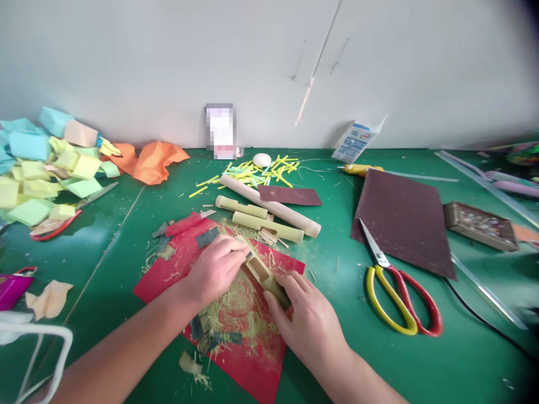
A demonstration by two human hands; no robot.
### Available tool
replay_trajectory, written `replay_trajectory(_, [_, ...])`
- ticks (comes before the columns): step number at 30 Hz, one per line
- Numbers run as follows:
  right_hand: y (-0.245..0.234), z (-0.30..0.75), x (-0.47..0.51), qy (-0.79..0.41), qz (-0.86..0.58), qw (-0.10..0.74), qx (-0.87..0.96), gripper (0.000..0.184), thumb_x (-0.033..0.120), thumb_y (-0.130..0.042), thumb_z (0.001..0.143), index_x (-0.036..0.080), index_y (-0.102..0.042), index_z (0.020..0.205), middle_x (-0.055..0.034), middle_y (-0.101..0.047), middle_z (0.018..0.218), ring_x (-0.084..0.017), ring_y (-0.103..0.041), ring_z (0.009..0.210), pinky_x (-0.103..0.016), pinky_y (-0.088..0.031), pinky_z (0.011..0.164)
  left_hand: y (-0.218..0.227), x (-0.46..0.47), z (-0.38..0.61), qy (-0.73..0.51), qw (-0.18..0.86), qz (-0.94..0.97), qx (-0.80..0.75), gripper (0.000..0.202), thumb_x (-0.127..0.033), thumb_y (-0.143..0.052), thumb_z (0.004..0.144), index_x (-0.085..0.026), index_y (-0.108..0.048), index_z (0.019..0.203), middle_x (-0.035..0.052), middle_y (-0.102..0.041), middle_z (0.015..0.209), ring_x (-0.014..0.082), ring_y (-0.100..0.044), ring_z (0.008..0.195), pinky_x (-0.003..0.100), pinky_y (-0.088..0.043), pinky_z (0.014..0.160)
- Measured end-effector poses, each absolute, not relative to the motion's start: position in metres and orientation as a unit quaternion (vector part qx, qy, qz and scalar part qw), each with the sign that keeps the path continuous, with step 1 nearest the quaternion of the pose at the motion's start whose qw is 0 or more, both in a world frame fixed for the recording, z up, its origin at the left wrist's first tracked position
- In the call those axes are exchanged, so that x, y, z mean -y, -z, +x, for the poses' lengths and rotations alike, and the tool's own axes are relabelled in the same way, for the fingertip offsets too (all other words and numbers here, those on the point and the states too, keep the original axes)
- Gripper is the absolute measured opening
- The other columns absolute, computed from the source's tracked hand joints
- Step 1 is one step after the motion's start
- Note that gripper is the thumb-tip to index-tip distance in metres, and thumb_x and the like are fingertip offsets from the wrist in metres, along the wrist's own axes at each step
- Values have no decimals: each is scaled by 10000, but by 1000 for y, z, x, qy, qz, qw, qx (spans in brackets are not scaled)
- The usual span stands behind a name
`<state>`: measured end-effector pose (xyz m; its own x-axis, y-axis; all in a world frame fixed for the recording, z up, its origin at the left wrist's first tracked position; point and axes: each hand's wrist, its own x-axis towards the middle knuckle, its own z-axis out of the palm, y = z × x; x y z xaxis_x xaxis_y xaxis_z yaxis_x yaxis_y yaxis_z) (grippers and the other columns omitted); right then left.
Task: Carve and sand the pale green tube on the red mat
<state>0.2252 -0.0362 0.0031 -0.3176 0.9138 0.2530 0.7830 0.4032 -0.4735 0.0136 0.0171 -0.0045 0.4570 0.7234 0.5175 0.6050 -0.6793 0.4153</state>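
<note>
My right hand (311,314) is closed round the near end of a bamboo tube (260,270) with a rectangular opening cut in its upper side. At the tube's far end, my left hand (219,266) pinches a small dark piece, apparently sandpaper (249,255), against the edge of the opening. The tube lies tilted over a red sheet (261,370) covered in bamboo shavings and dust. Dark sandpaper scraps (229,337) lie on the sheet, nearest my left wrist. Just beyond the hands rest two short cut bamboo tubes (269,226) and a longer, paler one (269,205).
Scissors (391,280) and dark brown sheets (400,219) lie to the right, beside a small carved box (482,225). A red-handled knife (185,224) sits at the sheet's far left. Folded papers (46,168) are heaped left; yellow strips (252,175) lie behind, before a white wall.
</note>
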Motion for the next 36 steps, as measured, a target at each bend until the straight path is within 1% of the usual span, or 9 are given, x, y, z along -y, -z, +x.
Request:
replay_trajectory(4, [-3, 225, 35, -139, -531, 241, 800, 124, 265, -510, 864, 175, -558, 934, -47, -586, 791, -186, -564, 729, -301, -458, 636, 4, -17, 14, -347, 92, 846, -395, 250, -89, -547, 869, -164, -630, 1093, 85, -649, 1014, 186, -567, 967, 366, -517, 864])
replay_trajectory(9, [-3, 224, 34, -145, -532, 242, 798, 105, 259, -510, 862, 174, -551, 908, -44, -576, 773, -185, -561, 717, -299, -452, 620, 3, -20, 11, -339, 103, 851, -388, 256, -91, -550, 867, -160, -624, 1102, 81, -651, 1014, 179, -565, 970, 347, -520, 859])
replay_trajectory(13, [-3, 224, 34, -141, -534, 242, 798, 120, 260, -515, 861, 173, -553, 933, -46, -585, 787, -186, -567, 730, -298, -453, 631, 4, -21, 10, -355, 77, 839, -405, 234, -92, -551, 867, -162, -637, 1073, 80, -650, 1009, 183, -566, 958, 353, -515, 852])
replay_trajectory(17, [-1, 224, 34, -137, -530, 242, 801, 126, 272, -515, 863, 175, -560, 929, -46, -590, 788, -186, -571, 727, -298, -453, 637, 5, -21, 11, -343, 98, 854, -379, 244, -91, -554, 867, -150, -629, 1092, 78, -654, 1005, 175, -562, 950, 339, -513, 855])
replay_trajectory(23, [-1, 224, 34, -130, -524, 252, 803, 166, 285, -521, 865, 168, -568, 973, -49, -600, 809, -190, -575, 744, -302, -452, 648, 5, -20, 13, -356, 84, 841, -398, 226, -99, -548, 873, -156, -639, 1073, 80, -651, 1005, 180, -562, 949, 353, -513, 853])
replay_trajectory(26, [0, 223, 35, -129, -524, 252, 804, 162, 290, -517, 869, 165, -567, 958, -47, -589, 790, -188, -567, 730, -303, -446, 641, 4, -20, 13, -352, 88, 850, -382, 217, -103, -548, 875, -156, -640, 1065, 74, -657, 991, 177, -562, 944, 348, -512, 849])
replay_trajectory(29, [2, 223, 35, -135, -529, 242, 802, 147, 298, -514, 872, 173, -559, 935, -46, -582, 798, -191, -562, 742, -308, -441, 651, 4, -21, 12, -366, 72, 834, -406, 203, -109, -542, 880, -160, -648, 1045, 78, -656, 980, 183, -562, 937, 360, -512, 832])
replay_trajectory(33, [4, 224, 36, -136, -531, 240, 801, 135, 300, -513, 871, 178, -551, 916, -44, -579, 795, -187, -554, 736, -301, -431, 641, 4, -19, 13, -343, 96, 854, -378, 215, -117, -546, 879, -166, -638, 1067, 73, -659, 993, 180, -566, 948, 355, -512, 848])
replay_trajectory(36, [5, 224, 36, -132, -532, 243, 800, 140, 303, -511, 872, 180, -548, 927, -46, -587, 807, -187, -557, 746, -302, -429, 653, 2, -18, 15, -365, 69, 841, -392, 191, -115, -537, 883, -160, -649, 1031, 78, -658, 967, 180, -567, 930, 351, -518, 824])
